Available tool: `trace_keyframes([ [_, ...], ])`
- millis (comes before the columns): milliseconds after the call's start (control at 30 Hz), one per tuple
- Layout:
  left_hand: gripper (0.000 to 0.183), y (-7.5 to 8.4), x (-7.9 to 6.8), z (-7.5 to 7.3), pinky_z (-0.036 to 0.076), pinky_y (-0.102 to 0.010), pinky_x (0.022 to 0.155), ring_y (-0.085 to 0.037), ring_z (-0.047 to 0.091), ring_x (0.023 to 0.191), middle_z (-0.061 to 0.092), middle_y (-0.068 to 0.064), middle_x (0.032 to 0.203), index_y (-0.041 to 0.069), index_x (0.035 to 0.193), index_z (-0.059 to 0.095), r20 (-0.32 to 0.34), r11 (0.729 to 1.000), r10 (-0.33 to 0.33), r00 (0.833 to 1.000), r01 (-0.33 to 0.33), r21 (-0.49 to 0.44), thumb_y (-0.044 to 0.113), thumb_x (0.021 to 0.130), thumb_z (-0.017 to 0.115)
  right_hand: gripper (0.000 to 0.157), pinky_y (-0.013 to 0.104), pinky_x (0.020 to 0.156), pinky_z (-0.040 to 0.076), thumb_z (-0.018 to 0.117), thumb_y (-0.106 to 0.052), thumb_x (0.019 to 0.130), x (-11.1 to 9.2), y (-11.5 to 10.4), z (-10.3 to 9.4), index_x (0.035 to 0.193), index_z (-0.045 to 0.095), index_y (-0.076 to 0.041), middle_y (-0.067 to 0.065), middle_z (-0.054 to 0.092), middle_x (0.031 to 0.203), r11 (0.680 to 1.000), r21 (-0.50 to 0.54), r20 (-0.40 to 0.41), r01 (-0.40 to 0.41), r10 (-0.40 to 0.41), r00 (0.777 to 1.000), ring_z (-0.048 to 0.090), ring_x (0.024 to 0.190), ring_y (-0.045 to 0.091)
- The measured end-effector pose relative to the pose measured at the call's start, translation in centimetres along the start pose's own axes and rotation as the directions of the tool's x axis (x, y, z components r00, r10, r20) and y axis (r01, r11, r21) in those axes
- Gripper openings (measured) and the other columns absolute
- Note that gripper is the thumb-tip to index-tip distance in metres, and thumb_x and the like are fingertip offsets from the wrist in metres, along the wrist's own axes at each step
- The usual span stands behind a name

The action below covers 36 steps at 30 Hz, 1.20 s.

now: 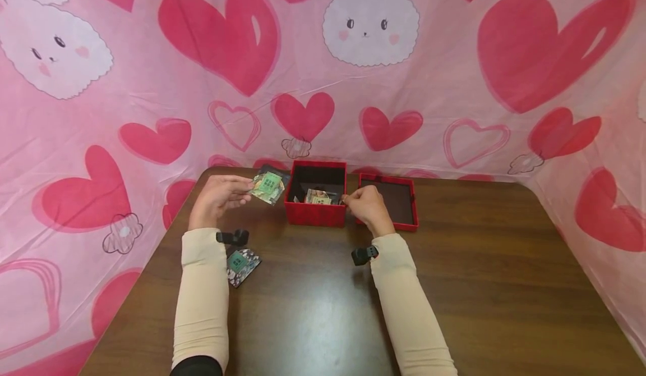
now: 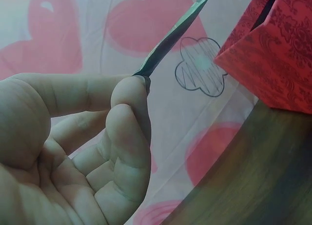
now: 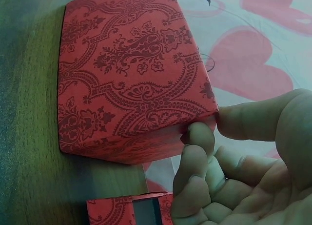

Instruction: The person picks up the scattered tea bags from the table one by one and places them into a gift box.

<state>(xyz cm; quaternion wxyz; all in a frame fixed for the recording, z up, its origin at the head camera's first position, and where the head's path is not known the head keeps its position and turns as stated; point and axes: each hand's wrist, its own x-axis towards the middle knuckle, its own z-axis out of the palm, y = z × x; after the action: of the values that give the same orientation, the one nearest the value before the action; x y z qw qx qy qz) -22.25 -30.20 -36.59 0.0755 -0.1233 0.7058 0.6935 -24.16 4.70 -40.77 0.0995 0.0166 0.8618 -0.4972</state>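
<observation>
My left hand [image 1: 220, 196] pinches a small flat packet [image 1: 269, 184] with a green label, raised over the table just left of the red box. In the left wrist view the packet [image 2: 175, 34] shows edge-on between thumb and forefinger. The open red box [image 1: 315, 214] has a dark inside and a dark red pattern on its wall [image 3: 141, 59]. At its front right corner my right hand [image 1: 370, 205] grips the rim between thumb and fingers. Inside the box lies another packet [image 1: 319, 197] with a pale label.
To the right of the box lies its red lid [image 1: 415, 210], dark inside facing up. Another packet [image 1: 243, 265] with a green label rests on the brown table [image 1: 479, 286], near my left forearm. A pink heart-patterned cloth [image 1: 303, 73] hangs behind.
</observation>
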Motion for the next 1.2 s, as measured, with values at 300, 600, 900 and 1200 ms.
trace_keyframes([
  [300, 0.028, -0.1, 0.4, 0.7, 0.058, -0.027, 0.066, -0.013, 0.067, 0.068, 0.072, -0.004, 0.082, -0.006, 0.115, 0.07, 0.009, 0.998, 0.038, 0.999, -0.038, 0.059, 0.01, 0.092, 0.074, 0.026, 0.032, 0.054, 0.046, 0.07, -0.027, 0.095, 0.1, 0.1, 0.0, 0.085, 0.08, -0.006, 0.017, 0.073, 0.084, 1.0, -0.007, -0.005, 0.007, -0.007, 1.0, 0.06, 0.071, 0.021],
  [600, 0.033, 0.3, 0.9, 2.0, 0.058, -0.026, 0.066, -0.011, 0.066, 0.066, 0.073, -0.002, 0.082, -0.01, 0.121, 0.066, 0.021, 0.998, 0.034, 0.999, -0.035, 0.05, 0.006, 0.093, 0.072, 0.025, 0.033, 0.054, 0.046, 0.07, -0.026, 0.096, 0.0, 0.1, -0.3, 0.088, 0.08, -0.005, 0.019, 0.073, 0.089, 1.0, 0.004, 0.01, 0.002, -0.002, 1.0, 0.059, 0.072, 0.021],
  [900, 0.031, 0.2, 2.0, 3.8, 0.056, -0.023, 0.059, -0.011, 0.065, 0.062, 0.071, -0.003, 0.079, -0.011, 0.119, 0.066, 0.032, 0.999, 0.04, 0.999, -0.041, 0.016, 0.004, 0.092, 0.072, 0.025, 0.032, 0.053, 0.046, 0.07, -0.026, 0.096, 0.1, 0.0, -0.1, 0.086, 0.08, -0.005, 0.02, 0.073, 0.088, 1.0, 0.004, 0.006, 0.004, -0.004, 1.0, 0.059, 0.072, 0.021],
  [1200, 0.023, -0.2, 2.6, 5.7, 0.057, -0.026, 0.058, -0.011, 0.064, 0.057, 0.07, -0.005, 0.074, -0.009, 0.112, 0.069, 0.019, 0.999, 0.038, 0.999, -0.038, 0.034, 0.001, 0.091, 0.071, 0.026, 0.032, 0.053, 0.048, 0.07, -0.027, 0.095, 0.1, 0.1, 0.0, 0.086, 0.079, -0.005, 0.019, 0.073, 0.089, 1.0, 0.001, 0.005, 0.004, -0.004, 1.0, 0.06, 0.074, 0.021],
])
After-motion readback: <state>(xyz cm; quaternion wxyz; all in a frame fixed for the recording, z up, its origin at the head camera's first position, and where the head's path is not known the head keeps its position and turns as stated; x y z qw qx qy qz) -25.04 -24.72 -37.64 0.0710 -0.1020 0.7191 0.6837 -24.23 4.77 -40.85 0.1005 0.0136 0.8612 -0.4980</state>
